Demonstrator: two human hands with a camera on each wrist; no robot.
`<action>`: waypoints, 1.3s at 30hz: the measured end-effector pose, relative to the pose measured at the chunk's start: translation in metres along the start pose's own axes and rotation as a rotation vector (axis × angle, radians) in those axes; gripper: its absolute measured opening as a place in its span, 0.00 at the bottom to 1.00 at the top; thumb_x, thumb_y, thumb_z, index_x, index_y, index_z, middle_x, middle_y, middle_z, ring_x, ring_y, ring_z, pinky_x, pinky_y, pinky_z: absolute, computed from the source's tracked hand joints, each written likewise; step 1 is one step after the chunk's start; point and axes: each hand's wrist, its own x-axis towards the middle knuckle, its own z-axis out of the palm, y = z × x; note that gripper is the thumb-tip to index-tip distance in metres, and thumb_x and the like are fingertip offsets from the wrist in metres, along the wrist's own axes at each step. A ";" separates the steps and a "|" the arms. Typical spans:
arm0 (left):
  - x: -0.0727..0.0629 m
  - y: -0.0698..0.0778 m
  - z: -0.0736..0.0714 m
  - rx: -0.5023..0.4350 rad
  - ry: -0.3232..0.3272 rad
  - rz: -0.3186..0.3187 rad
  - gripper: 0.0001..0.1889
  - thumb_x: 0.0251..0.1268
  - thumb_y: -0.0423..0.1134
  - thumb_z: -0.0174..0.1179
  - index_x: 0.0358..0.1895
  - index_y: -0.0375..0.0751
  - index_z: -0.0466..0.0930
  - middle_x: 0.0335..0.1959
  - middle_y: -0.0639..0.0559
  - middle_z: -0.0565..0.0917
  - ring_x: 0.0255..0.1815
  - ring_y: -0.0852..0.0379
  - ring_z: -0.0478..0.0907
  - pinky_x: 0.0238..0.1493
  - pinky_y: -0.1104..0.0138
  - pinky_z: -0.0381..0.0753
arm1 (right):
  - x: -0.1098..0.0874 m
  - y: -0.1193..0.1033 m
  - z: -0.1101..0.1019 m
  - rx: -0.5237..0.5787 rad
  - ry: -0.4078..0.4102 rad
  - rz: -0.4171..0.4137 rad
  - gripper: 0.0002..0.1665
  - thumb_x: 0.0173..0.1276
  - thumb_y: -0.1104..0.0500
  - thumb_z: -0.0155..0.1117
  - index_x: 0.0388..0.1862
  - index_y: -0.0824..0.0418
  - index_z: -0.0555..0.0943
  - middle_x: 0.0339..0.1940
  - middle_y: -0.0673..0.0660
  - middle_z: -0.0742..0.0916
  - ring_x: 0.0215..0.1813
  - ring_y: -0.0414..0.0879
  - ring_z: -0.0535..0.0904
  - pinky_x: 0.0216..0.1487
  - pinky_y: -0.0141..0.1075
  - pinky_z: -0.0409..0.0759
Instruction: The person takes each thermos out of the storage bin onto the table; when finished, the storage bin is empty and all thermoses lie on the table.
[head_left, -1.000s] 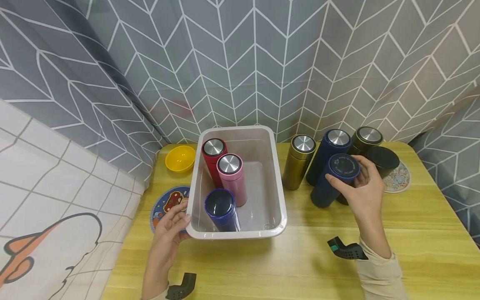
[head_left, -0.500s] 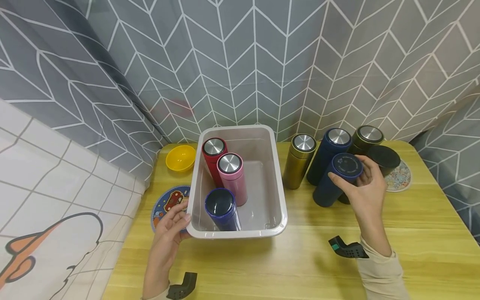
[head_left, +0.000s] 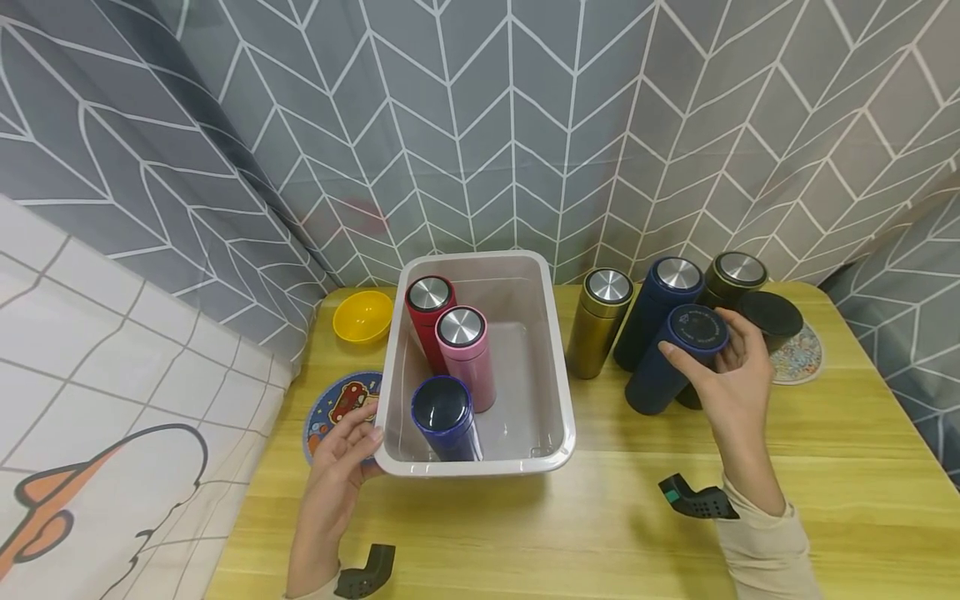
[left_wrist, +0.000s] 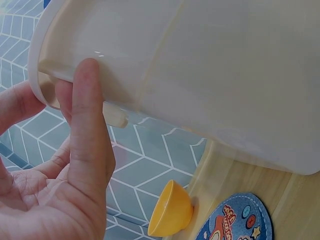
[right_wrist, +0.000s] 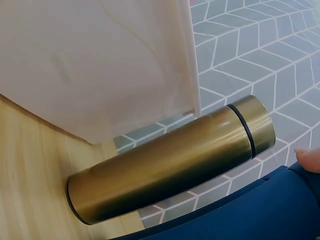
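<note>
My left hand (head_left: 336, 467) pinches the front left corner rim of a pale grey plastic bin (head_left: 480, 469); in the left wrist view its fingers (left_wrist: 89, 100) lie against the outer wall. Inside the bin stand a red flask (head_left: 427, 321), a pink flask (head_left: 472, 375) and a shiny blue flask (head_left: 456, 437). At the right, my right hand (head_left: 738, 383) grips the upper end of a navy thermos flask (head_left: 654, 383), tilted, its printed base facing up. Only the thumb (right_wrist: 309, 160) and part of that flask show in the right wrist view.
Right of the bin stand a gold flask (head_left: 588, 337), a taller navy flask (head_left: 637, 325), a dark flask with a steel lid (head_left: 716, 287) and a black-topped one (head_left: 768, 315). A yellow bowl (head_left: 363, 317) and round blue mat (head_left: 330, 408) lie left. Curtain (head_left: 480, 125) hangs behind.
My right hand and the navy flask have shifted slightly right. The left hand stays at the bin's rim, and the other flasks have not moved.
</note>
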 end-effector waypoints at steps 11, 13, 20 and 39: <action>0.000 0.000 0.000 -0.012 -0.012 0.007 0.19 0.74 0.26 0.48 0.60 0.49 0.76 0.35 0.59 0.83 0.37 0.65 0.82 0.36 0.68 0.88 | -0.003 -0.003 0.000 0.039 0.007 -0.088 0.44 0.53 0.72 0.77 0.69 0.55 0.73 0.70 0.51 0.77 0.69 0.38 0.74 0.69 0.19 0.70; 0.000 0.000 0.000 -0.012 -0.013 0.002 0.19 0.74 0.26 0.48 0.60 0.49 0.75 0.36 0.59 0.83 0.37 0.65 0.82 0.36 0.69 0.88 | -0.004 -0.004 0.000 0.007 0.009 -0.106 0.43 0.54 0.71 0.77 0.69 0.55 0.73 0.70 0.51 0.76 0.69 0.37 0.75 0.69 0.20 0.70; -0.001 -0.001 -0.001 -0.008 -0.014 -0.003 0.19 0.74 0.26 0.48 0.60 0.50 0.75 0.36 0.59 0.82 0.37 0.65 0.82 0.36 0.70 0.88 | -0.008 -0.008 -0.003 -0.039 0.041 -0.194 0.36 0.56 0.71 0.75 0.65 0.60 0.76 0.71 0.56 0.77 0.74 0.42 0.72 0.72 0.22 0.67; 0.000 -0.001 -0.002 -0.017 -0.026 0.016 0.19 0.74 0.26 0.47 0.61 0.48 0.75 0.37 0.58 0.83 0.38 0.64 0.83 0.36 0.68 0.88 | -0.018 -0.019 0.003 -0.061 0.059 -0.346 0.23 0.60 0.72 0.71 0.56 0.69 0.82 0.65 0.52 0.82 0.70 0.39 0.75 0.73 0.22 0.68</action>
